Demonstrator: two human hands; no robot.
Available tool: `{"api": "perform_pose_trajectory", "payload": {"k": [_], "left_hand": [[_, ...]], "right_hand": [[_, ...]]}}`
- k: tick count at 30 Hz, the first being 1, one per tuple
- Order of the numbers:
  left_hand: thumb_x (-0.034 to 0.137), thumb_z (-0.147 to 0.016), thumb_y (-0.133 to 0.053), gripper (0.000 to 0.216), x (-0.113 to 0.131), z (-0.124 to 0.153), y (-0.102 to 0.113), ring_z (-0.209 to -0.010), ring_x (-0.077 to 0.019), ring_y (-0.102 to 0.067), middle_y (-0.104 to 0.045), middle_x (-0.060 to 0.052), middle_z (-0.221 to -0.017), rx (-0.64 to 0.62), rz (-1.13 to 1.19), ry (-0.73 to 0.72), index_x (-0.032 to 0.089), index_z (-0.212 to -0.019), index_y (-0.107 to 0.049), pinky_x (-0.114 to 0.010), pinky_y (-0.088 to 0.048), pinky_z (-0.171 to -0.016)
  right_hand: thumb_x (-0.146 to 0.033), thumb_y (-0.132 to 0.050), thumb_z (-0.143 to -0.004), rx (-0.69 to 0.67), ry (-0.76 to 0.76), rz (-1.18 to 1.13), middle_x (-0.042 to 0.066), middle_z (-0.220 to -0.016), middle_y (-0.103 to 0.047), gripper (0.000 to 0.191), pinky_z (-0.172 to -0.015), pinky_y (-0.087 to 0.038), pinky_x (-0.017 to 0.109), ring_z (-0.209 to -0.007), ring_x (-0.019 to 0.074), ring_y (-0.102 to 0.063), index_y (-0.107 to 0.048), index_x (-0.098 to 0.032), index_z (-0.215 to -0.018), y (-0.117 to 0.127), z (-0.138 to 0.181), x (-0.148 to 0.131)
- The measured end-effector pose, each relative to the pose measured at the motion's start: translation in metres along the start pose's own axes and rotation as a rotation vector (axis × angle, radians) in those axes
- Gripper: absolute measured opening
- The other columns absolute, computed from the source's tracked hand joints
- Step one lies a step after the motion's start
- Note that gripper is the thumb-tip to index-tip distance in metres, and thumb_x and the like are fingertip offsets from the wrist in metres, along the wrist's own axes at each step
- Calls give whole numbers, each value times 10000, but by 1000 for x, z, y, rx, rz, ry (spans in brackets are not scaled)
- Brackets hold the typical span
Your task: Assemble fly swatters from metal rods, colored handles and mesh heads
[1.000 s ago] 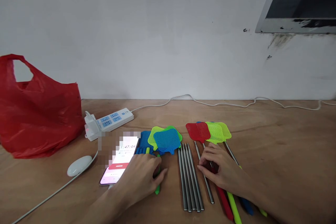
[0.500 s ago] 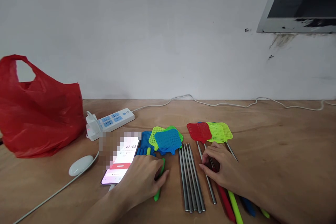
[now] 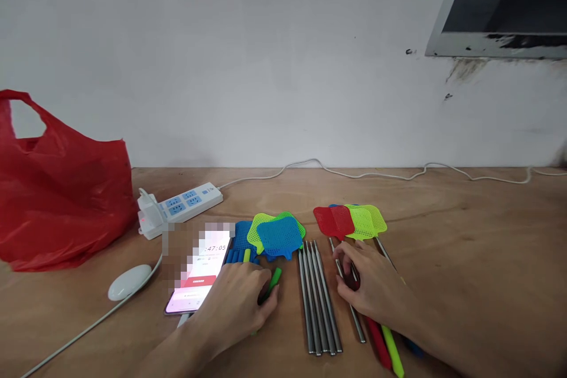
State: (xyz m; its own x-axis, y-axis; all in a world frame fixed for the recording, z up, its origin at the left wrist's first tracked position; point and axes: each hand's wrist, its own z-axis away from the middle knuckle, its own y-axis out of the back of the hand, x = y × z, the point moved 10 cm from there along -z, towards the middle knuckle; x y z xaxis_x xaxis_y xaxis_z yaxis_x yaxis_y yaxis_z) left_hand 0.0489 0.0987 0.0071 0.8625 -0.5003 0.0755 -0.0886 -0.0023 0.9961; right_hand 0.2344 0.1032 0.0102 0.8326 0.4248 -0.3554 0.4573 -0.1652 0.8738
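My left hand [image 3: 237,295] is curled around a green handle [image 3: 273,279], tilted and partly hidden by the fingers. Beside it are blue handles [image 3: 241,255] and a yellow-green one [image 3: 247,256]. My right hand [image 3: 370,283] closes thumb and fingers on a thin metal rod [image 3: 358,325] lying on the table. Several more metal rods [image 3: 319,307] lie side by side between my hands. Mesh fly swatter heads overlap in two groups: a blue head [image 3: 280,236] on green ones at left, a red head [image 3: 333,221] beside yellow-green ones [image 3: 374,220] at right.
A lit phone [image 3: 201,277] lies left of my left hand. Behind it is a white power strip [image 3: 190,204] with a cable along the wall. A white oval device [image 3: 129,282] and a red plastic bag [image 3: 66,195] stand further left. Red and yellow-green handles [image 3: 392,351] lie under my right forearm.
The green handle has turned and been drawn into my left hand's grip. My right thumb and fingers have come onto the single rod. The view has shifted slightly right.
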Motion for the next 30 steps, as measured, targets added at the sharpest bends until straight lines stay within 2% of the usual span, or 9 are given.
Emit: {"api": "perform_pose_trajectory", "payload": {"k": [5,12,19,22,25,28,30], "left_hand": [[339,-956,-467,377,12,2,6,-550,-159,-571,-646,-19,-635,45,131,-81,189,-621,-552,-289,-245,-511],[323,-974,-458,316,24,5,12,-612,-170,-567,-626,-16,-692,81,156,-180,194,-694,-526,-285,-272,-534],[277,-976,-453,206,29,5,15,-648,-169,-564,-630,-18,-777,62,196,-217,196,-799,-520,-275,-321,-564],[276,-982,-442,215,30,6,14,-646,-168,-559,-624,-14,-775,65,197,-229,201,-786,-493,-275,-325,-566],[277,-985,-435,215,29,7,13,-653,-170,-568,-626,-14,-783,67,206,-232,205,-788,-479,-276,-333,-570],[289,-990,-429,194,28,7,13,-641,-174,-580,-634,-8,-761,69,225,-220,210,-824,-492,-277,-330,-560],[298,-996,-426,181,27,7,12,-629,-176,-590,-641,-3,-745,67,237,-211,212,-859,-509,-276,-331,-556]], "right_hand": [[-95,-588,-685,36,-59,49,-39,-678,-568,247,-591,-339,286,-659,184,-576,-533,-240,-878,3,1,4],[-104,-601,-676,36,-88,81,-51,-642,-613,280,-543,-280,275,-579,175,-590,-520,-251,-901,5,3,8],[-102,-610,-631,10,-168,-30,-53,-642,-617,326,-536,-279,265,-575,167,-563,-515,-248,-907,4,3,19],[-100,-595,-619,46,-209,-295,-85,-597,-555,341,-515,-289,256,-497,126,-470,-512,-247,-916,7,0,25],[-159,-640,-632,96,-307,-743,-92,-611,-536,339,-459,-294,237,-442,91,-388,-539,-237,-946,9,-4,36],[-298,-739,-672,162,-460,-1160,-46,-674,-598,315,-391,-305,222,-444,93,-434,-612,-221,-950,7,-4,47],[-380,-778,-693,211,-528,-1367,-4,-723,-652,290,-389,-360,217,-484,107,-512,-664,-206,-894,5,-3,49]]}}
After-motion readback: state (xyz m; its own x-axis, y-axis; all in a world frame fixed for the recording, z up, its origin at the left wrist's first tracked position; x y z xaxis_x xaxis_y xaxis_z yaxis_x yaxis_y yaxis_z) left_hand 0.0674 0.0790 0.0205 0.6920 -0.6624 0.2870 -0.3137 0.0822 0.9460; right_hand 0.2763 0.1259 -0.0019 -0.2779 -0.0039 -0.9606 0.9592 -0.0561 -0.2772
